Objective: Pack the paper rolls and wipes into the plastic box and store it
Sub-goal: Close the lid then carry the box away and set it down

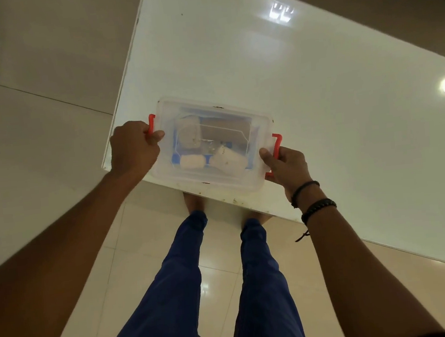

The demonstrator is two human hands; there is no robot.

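While two hands (134,147) grip, one box (213,144).

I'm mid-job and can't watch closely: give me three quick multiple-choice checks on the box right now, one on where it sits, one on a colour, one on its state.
1. Where is the plastic box?
A. At the near corner of the white table
B. On the floor
C. At the table's far edge

2. What colour are the box's side latches?
A. Blue
B. Red
C. Black

3. What is the lid's state?
A. Off, beside the box
B. Held up in one hand
C. On the box

Answers: 1 A, it sits at the corner above the person's legs. 2 B, both clips show red, with the left hand and right hand on them. 3 C, the paper rolls show through the clear lid.
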